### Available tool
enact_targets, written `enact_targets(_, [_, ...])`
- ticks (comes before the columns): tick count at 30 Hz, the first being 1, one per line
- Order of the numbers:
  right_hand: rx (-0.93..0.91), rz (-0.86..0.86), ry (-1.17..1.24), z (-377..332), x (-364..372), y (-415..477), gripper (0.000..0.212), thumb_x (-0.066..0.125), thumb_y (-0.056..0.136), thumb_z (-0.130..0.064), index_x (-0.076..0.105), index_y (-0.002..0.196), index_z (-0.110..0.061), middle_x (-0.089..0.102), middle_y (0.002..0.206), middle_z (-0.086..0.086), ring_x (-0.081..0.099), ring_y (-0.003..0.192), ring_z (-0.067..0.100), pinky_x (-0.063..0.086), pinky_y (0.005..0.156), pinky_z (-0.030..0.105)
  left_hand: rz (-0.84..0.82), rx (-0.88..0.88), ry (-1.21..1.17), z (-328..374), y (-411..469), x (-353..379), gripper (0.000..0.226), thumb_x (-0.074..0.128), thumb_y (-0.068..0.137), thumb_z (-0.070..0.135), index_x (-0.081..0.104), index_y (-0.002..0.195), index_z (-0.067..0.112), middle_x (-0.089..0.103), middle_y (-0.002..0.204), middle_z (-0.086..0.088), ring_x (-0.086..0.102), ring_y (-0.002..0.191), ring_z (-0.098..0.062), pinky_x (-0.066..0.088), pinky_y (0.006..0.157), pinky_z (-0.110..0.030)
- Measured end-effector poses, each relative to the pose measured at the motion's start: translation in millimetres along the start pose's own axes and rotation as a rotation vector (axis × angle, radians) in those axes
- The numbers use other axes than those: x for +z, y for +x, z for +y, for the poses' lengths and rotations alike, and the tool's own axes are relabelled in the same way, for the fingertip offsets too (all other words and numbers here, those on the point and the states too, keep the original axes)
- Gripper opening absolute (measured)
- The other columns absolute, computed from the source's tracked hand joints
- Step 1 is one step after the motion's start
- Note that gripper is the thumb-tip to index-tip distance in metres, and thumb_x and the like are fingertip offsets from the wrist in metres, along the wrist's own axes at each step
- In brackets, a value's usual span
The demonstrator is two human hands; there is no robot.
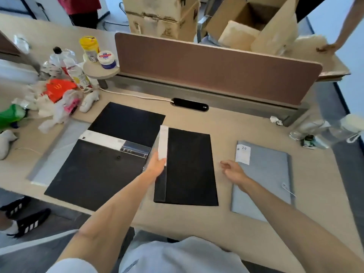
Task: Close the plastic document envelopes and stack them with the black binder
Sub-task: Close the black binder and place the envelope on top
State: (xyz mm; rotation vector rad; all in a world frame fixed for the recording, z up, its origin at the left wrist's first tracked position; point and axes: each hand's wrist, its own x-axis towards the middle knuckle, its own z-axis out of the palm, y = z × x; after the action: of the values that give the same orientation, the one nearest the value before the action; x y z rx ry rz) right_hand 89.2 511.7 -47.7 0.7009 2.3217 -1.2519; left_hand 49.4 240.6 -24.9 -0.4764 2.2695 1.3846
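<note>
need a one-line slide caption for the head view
Left hand on the spine of the closed black binder, right hand open above the grey envelope; open black folder at left.

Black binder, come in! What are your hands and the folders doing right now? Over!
Left hand on black binder spine, grip unclear. Right hand empty, hovering by grey envelope. Black folder lies open, unstacked. Nothing blocking.

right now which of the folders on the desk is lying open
The black envelope on the left, its flap folded back toward the divider. The black binder in the middle and the grey folder on the right lie shut.
</note>
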Motion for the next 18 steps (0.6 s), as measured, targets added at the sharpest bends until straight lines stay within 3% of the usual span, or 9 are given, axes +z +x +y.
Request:
enact_targets(3, [0.035, 0.139, 0.052, 22.8, -19.6, -3.4, 0.044, 0.039, 0.087, 0.005, 0.059, 0.123, -0.010, 0.054, 0.134, 0.009, 0.050, 0.124, 0.025, 0.040, 0.100, 0.031, -0.004, -0.007, 0.143, -2.2, 7.8, 19.2, 0.047, 0.039, 0.101, 0.017, 0.026, 0.145, 0.014, 0.041, 0.135, 0.003, 0.041, 0.130, -0.027, 0.037, 0.109, -0.041])
enact_targets(6, [0.092, 0.297, 0.078, 46.4, -42.1, -7.7, 0.039, 0.043, 0.085, 0.002, 0.062, 0.119, -0.007, 0.059, 0.125, 0.011, 0.056, 0.116, 0.029, 0.045, 0.090, 0.030, -0.006, 0.010, 0.292, 2.3, 17.0, 44.2, 0.049, 0.043, 0.099, 0.018, 0.027, 0.145, 0.013, 0.040, 0.144, -0.007, 0.039, 0.134, -0.031, 0.035, 0.111, -0.042])
enact_targets(9, [0.162, 0.441, 0.026, 76.6, -63.5, -9.0, 0.035, 0.050, 0.083, -0.006, 0.063, 0.114, -0.012, 0.058, 0.124, 0.015, 0.055, 0.116, 0.035, 0.048, 0.096, 0.039, -0.062, -0.003, 0.307, 12.1, 20.9, 71.7, 0.057, 0.038, 0.101, 0.016, 0.011, 0.151, 0.013, 0.022, 0.155, -0.010, 0.026, 0.142, -0.032, 0.026, 0.115, -0.042])
enact_targets(14, [0.423, 0.438, -0.156, 125.7, -101.1, -16.7, 0.052, 0.052, 0.088, -0.029, 0.039, 0.138, -0.020, 0.026, 0.147, 0.018, 0.020, 0.138, 0.036, 0.030, 0.109, 0.051, -0.063, 0.090, 0.390, 24.3, 26.8, 104.8, 0.060, 0.046, 0.092, 0.005, 0.020, 0.146, 0.011, 0.030, 0.145, -0.015, 0.035, 0.131, -0.036, 0.033, 0.110, -0.044])
enact_targets(18, [0.395, 0.374, -0.144, 157.9, -124.5, -12.8, 0.056, 0.057, 0.087, -0.037, 0.038, 0.139, -0.028, 0.025, 0.146, 0.015, 0.023, 0.134, 0.039, 0.032, 0.108, 0.051, -0.094, 0.110, 0.460, 29.0, 25.4, 126.0, 0.064, 0.050, 0.088, 0.007, 0.026, 0.146, 0.016, 0.026, 0.146, -0.010, 0.030, 0.134, -0.031, 0.031, 0.113, -0.041])
